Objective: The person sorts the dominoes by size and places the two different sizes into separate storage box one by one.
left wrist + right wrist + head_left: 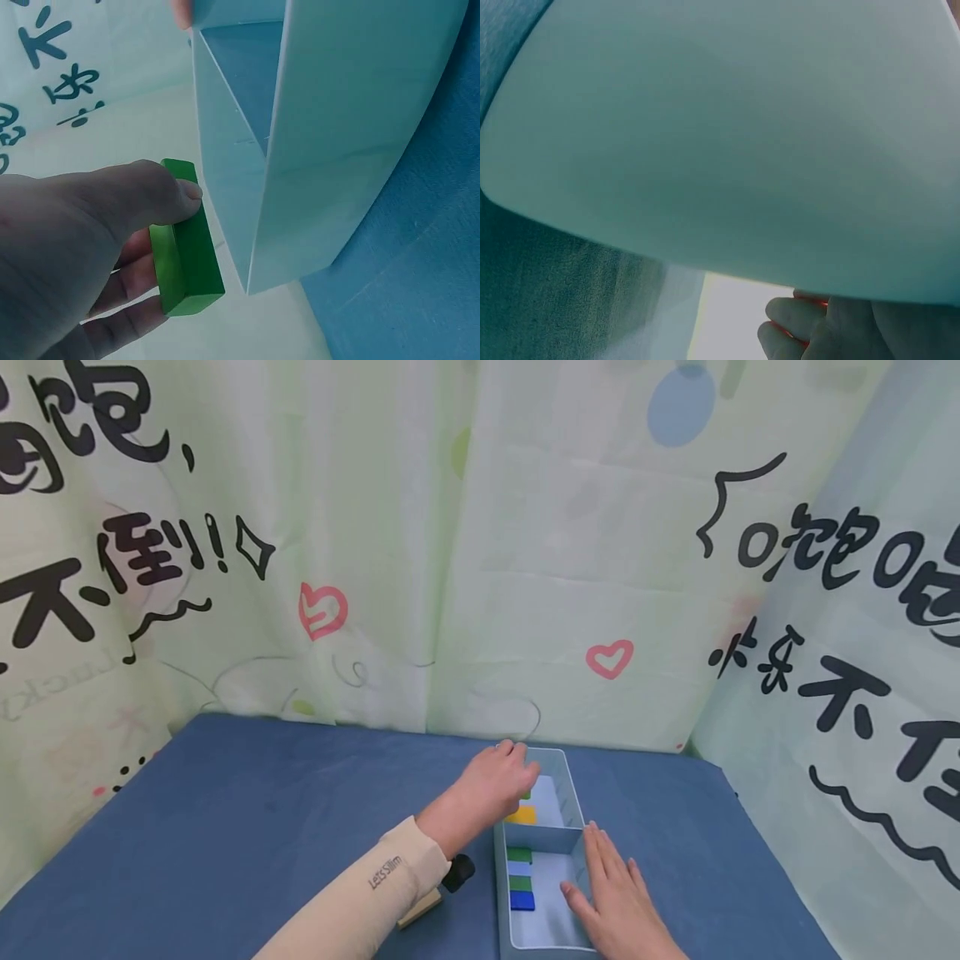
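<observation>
A light blue two-compartment box (542, 837) stands lengthwise on the table. My left hand (495, 785) is over the left side of its far compartment. In the left wrist view, the thumb and fingers pinch a green block (187, 259) beside the box rim. The far compartment has a yellow block (522, 815) in it. Along the near compartment's left wall lie green, light blue and dark blue (522, 901) blocks in a column. My right hand (622, 897) lies along the box's right rim with straight fingers. The box's outer wall (727, 150) fills most of the right wrist view.
Left of the box, a light wooden piece (420, 910) lies partly hidden under the left forearm. A small black object (458, 873) shows at that wrist. A blue cloth (285, 802) covers the table, and printed curtains (517, 568) hang behind and at both sides.
</observation>
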A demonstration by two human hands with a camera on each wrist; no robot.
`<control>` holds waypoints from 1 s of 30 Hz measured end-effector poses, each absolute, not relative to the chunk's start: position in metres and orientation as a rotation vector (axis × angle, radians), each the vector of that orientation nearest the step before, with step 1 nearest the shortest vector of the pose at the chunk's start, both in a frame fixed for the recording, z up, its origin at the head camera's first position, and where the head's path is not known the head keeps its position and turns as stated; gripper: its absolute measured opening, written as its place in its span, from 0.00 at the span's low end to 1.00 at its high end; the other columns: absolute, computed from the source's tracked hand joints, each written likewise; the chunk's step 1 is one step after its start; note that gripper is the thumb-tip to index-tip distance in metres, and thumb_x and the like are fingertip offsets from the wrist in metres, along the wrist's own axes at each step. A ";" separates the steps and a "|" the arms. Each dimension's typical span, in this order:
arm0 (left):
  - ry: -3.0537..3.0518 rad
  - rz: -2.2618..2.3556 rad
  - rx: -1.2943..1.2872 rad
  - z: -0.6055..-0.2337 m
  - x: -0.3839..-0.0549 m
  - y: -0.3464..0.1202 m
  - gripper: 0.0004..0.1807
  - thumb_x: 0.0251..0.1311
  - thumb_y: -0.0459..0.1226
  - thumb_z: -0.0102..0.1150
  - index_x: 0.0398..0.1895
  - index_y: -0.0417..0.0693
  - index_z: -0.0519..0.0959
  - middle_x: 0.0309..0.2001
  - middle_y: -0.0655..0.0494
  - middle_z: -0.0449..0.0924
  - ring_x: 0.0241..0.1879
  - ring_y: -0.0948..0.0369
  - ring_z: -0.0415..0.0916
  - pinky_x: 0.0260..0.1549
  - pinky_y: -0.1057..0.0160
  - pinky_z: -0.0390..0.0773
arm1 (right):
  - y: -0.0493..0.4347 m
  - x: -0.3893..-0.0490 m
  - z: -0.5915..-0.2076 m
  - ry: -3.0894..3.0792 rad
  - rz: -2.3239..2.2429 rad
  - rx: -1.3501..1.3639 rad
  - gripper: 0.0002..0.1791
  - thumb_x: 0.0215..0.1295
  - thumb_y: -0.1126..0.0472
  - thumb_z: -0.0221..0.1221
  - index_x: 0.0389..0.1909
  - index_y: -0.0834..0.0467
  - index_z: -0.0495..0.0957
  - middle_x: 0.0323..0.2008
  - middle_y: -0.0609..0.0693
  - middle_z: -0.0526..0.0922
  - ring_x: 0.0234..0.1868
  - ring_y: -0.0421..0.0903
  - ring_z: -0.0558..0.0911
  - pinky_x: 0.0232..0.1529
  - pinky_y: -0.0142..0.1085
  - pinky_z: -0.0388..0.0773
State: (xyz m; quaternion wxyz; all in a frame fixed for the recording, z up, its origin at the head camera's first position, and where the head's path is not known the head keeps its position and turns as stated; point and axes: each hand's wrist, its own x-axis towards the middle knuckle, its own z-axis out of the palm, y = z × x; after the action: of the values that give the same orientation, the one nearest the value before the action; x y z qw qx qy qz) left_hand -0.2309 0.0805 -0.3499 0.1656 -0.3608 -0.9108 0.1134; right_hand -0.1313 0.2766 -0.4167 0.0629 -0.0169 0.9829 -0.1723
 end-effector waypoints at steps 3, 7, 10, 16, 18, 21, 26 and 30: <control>-2.630 0.366 -1.023 -0.349 -0.233 0.088 0.16 0.60 0.51 0.67 0.49 0.59 0.78 0.48 0.58 0.76 0.46 0.62 0.71 0.44 0.70 0.76 | 0.277 -0.131 -0.417 2.968 -0.531 -0.053 0.51 0.71 0.35 0.49 0.77 0.67 0.43 0.78 0.66 0.47 0.77 0.66 0.49 0.70 0.71 0.43; -2.651 0.410 -1.016 -0.351 -0.236 0.096 0.18 0.61 0.51 0.66 0.52 0.60 0.77 0.50 0.58 0.75 0.49 0.62 0.72 0.47 0.69 0.77 | 0.277 -0.130 -0.417 2.980 -0.542 -0.057 0.50 0.71 0.36 0.50 0.77 0.67 0.43 0.78 0.65 0.47 0.78 0.65 0.49 0.70 0.71 0.42; -2.655 0.407 -1.014 -0.354 -0.238 0.102 0.16 0.63 0.50 0.64 0.52 0.60 0.77 0.50 0.58 0.76 0.50 0.62 0.73 0.47 0.68 0.78 | 0.278 -0.130 -0.417 2.985 -0.543 -0.060 0.50 0.71 0.37 0.51 0.77 0.66 0.43 0.78 0.65 0.47 0.78 0.65 0.48 0.70 0.70 0.42; -2.651 0.390 -1.031 -0.366 -0.243 0.113 0.14 0.67 0.47 0.60 0.54 0.59 0.78 0.52 0.58 0.77 0.51 0.62 0.75 0.46 0.69 0.79 | 0.279 -0.130 -0.416 2.977 -0.551 -0.080 0.50 0.71 0.36 0.49 0.77 0.67 0.43 0.78 0.65 0.47 0.78 0.66 0.48 0.69 0.71 0.43; -2.647 0.400 -1.035 -0.371 -0.245 0.116 0.14 0.67 0.47 0.60 0.53 0.59 0.77 0.53 0.58 0.77 0.52 0.62 0.74 0.46 0.70 0.78 | 0.280 -0.130 -0.416 2.970 -0.556 -0.079 0.50 0.71 0.35 0.49 0.77 0.66 0.43 0.78 0.65 0.46 0.78 0.65 0.48 0.69 0.71 0.43; -2.640 0.408 -1.036 -0.378 -0.248 0.120 0.14 0.66 0.45 0.61 0.53 0.59 0.77 0.54 0.58 0.76 0.52 0.62 0.74 0.45 0.70 0.78 | 0.280 -0.131 -0.417 2.971 -0.562 -0.081 0.50 0.71 0.35 0.49 0.77 0.66 0.43 0.78 0.65 0.46 0.78 0.66 0.47 0.69 0.72 0.43; -2.683 0.376 -1.007 -0.390 -0.253 0.120 0.18 0.64 0.43 0.64 0.57 0.59 0.77 0.53 0.57 0.77 0.52 0.62 0.75 0.47 0.69 0.79 | 0.280 -0.131 -0.418 2.972 -0.571 -0.081 0.50 0.71 0.36 0.50 0.77 0.66 0.43 0.78 0.65 0.46 0.78 0.66 0.48 0.68 0.72 0.44; -2.735 0.336 -0.965 -0.397 -0.257 0.120 0.18 0.64 0.44 0.64 0.56 0.57 0.77 0.52 0.56 0.77 0.52 0.60 0.75 0.47 0.68 0.80 | 0.279 -0.131 -0.418 2.972 -0.578 -0.078 0.50 0.71 0.36 0.50 0.77 0.66 0.43 0.78 0.65 0.47 0.78 0.65 0.49 0.68 0.72 0.44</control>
State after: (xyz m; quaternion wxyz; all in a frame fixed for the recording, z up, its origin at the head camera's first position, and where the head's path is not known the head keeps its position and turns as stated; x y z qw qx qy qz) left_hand -0.2574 0.1197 -0.3969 0.1108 -0.3285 -0.9310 0.1145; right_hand -0.1306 0.2793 -0.4176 0.0564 -0.0256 0.9797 -0.1906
